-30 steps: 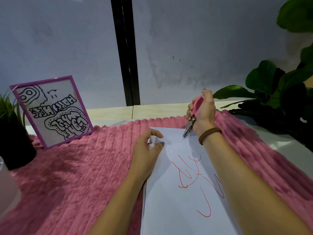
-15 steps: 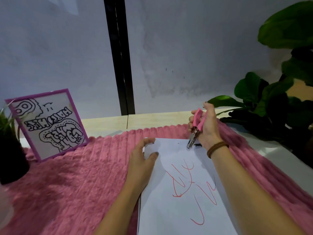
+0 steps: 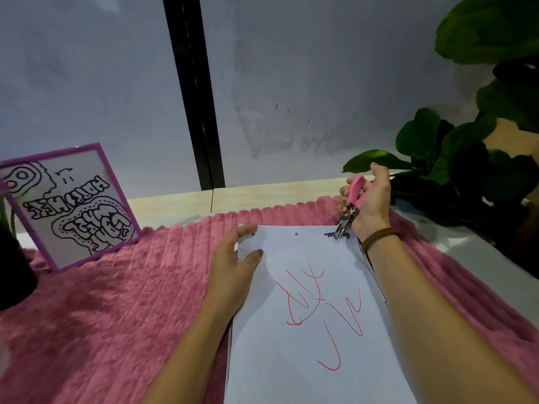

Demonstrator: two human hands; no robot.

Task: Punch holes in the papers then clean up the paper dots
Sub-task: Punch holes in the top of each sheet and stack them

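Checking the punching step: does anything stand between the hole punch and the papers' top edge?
Nothing visible does. The right hand grips the hole punch, whose metal tip is at the top right edge of the papers. The left hand rests on the top left corner, apart from the punch.

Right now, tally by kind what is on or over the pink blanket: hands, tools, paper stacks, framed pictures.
Hands: 2 (left hand, right hand)
Tools: 1 (pink hole punch)
Paper stacks: 1 (paper stack)
Framed pictures: 1 (purple picture frame)
Total: 5
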